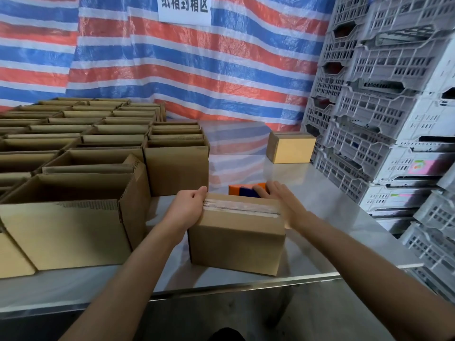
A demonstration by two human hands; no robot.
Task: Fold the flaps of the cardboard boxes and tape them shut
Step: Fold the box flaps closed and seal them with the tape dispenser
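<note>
Taped box: near the front edge of the steel worktop. Left grip: fingers curled over the box's left top edge, holding it. Right grip: motion-blurred, fingers straight, against the right end. An orange-and-blue object behind the box is partly hidden. Rear: striped tarp; sign cut off at the top.

Steel table: open boxes left, taped box centre, possibly tape dispenser behind
</note>
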